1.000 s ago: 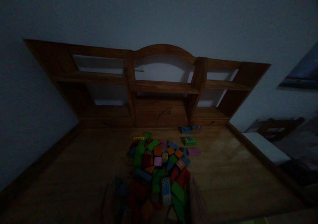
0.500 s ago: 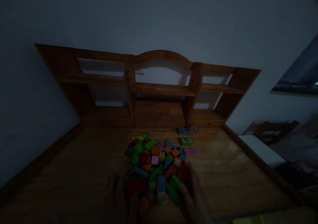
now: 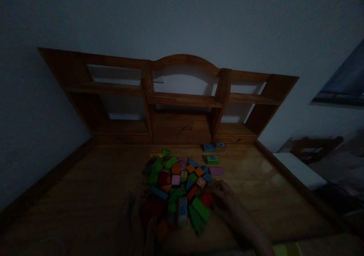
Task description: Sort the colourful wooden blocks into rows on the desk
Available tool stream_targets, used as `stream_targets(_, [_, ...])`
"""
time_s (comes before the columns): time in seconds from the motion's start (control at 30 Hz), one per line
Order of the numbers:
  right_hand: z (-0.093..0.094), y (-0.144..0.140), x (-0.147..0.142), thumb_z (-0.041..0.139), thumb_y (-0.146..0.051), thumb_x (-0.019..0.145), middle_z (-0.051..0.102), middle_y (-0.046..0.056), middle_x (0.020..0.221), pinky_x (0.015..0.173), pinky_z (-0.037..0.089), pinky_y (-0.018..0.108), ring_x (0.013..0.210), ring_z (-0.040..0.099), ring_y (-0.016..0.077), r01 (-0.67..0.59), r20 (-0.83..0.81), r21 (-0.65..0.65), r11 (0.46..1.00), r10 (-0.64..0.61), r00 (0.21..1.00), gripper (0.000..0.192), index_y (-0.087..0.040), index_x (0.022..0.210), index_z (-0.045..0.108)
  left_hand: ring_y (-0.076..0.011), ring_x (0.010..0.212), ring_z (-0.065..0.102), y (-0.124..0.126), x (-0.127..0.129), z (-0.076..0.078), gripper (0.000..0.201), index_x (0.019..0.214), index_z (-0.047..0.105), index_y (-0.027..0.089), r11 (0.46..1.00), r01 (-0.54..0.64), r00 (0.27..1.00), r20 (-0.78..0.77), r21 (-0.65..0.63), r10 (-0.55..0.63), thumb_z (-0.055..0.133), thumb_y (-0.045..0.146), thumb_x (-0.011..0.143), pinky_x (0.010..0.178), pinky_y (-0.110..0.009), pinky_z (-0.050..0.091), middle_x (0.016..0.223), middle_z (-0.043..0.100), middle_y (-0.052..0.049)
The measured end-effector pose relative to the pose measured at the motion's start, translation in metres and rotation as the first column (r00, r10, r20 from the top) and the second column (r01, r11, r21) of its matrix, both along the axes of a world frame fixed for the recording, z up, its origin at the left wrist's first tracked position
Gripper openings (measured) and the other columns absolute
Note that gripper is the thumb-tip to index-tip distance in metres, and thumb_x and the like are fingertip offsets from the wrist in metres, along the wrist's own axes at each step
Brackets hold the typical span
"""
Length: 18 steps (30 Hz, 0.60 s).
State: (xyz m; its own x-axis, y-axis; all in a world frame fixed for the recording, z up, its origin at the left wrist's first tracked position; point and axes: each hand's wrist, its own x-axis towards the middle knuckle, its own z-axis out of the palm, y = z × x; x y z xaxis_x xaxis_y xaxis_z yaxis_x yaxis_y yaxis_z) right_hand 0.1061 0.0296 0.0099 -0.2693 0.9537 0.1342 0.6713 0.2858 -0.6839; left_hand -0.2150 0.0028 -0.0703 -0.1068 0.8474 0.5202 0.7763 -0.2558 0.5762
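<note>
A dim heap of coloured toy blocks [image 3: 175, 180] lies on the wooden desk. At its left front edge my left hand [image 3: 136, 222] is dark and blurred, thumb apart from the fingers, beside a large red block [image 3: 152, 209]. A small blue piece [image 3: 131, 203] shows near its fingers. On the right side of the heap my right hand [image 3: 226, 201] has its fingers curled at the end of a red block [image 3: 207, 199]; the fingertips are partly hidden. Next to it lie a green block [image 3: 201, 209] and a blue block with a checkered print [image 3: 182, 210].
Behind the heap stands a wooden shelf unit [image 3: 184, 100] against the wall. Apart from the heap lie a green printed block [image 3: 212, 159], a blue block [image 3: 209, 147] and a pink block [image 3: 216, 170]. Raised edging [image 3: 295, 188] runs along the desk's right side.
My right hand has shifted up and right, off the green block, and its fingers have curled by the red block. The left hand stays almost in place.
</note>
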Motion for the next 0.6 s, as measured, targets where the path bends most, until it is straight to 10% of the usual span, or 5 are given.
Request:
stream_targets(0.33, [-0.024,0.018,0.059,0.062,-0.015,0.083,0.061,0.009,0.116,0.085,0.056,0.031,0.098,0.067,0.0209,0.155,0.013,0.061,0.986,-0.156,0.988,0.030,-0.022,0.111,0.070,-0.0361,0.152,0.026,-0.011,0.018,0.019,0.057,0.150,0.039,0.030,0.998,-0.042,0.999,0.016,-0.036,0.043,0.041,0.039,0.094,0.120,-0.065,0.028,0.159,0.038,-0.012])
stream_targets(0.6, [-0.025,0.026,0.052,0.063,-0.019,0.083,0.062,0.009,0.115,0.088,0.056,0.034,0.102,0.067,0.0219,0.192,-0.014,0.072,0.979,-0.191,0.981,0.031,-0.021,0.114,0.071,-0.0381,0.146,0.036,-0.003,0.015,0.016,0.071,0.159,0.020,0.031,0.991,-0.095,0.995,0.019,-0.092,0.097,0.043,0.045,0.093,0.116,-0.066,0.034,0.162,0.033,-0.012])
